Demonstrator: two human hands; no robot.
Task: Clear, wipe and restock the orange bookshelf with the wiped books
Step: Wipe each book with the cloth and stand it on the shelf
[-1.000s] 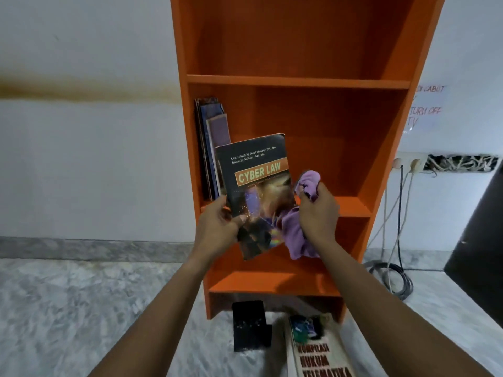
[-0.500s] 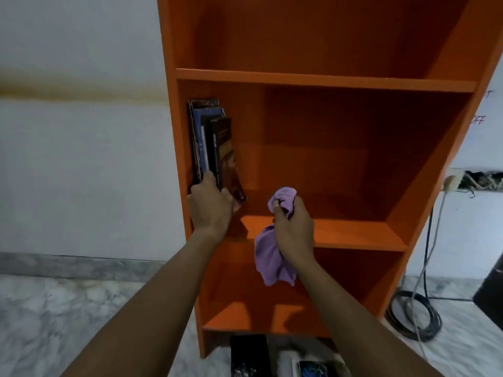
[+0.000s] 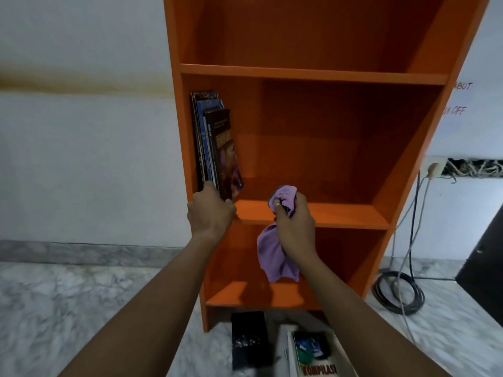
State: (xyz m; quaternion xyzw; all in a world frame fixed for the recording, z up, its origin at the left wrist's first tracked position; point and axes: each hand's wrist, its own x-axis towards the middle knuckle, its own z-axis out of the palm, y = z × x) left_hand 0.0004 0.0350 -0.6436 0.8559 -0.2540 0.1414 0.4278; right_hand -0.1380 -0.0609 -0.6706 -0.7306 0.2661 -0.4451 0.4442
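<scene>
The orange bookshelf (image 3: 313, 74) stands in front of me against a white wall. On its middle shelf, at the far left, several books stand upright; the outermost is the dark Cyber Law book (image 3: 224, 151), leaning slightly. My left hand (image 3: 211, 210) grips the bottom edges of these books at the shelf's front. My right hand (image 3: 295, 220) holds a bunched purple cloth (image 3: 275, 257) in front of the middle shelf, and the cloth hangs down below the hand.
On the marble floor before the shelf lie a black book (image 3: 250, 340) and a white book titled Kompilasi (image 3: 317, 355). A coiled black cable (image 3: 397, 292) and a wall socket (image 3: 434, 164) are at the right. A dark panel (image 3: 484, 257) stands far right.
One second ago both hands held the Cyber Law book with the cloth against it. My left hand then slid it upright beside the shelved books. The right hand moved off with the cloth.
</scene>
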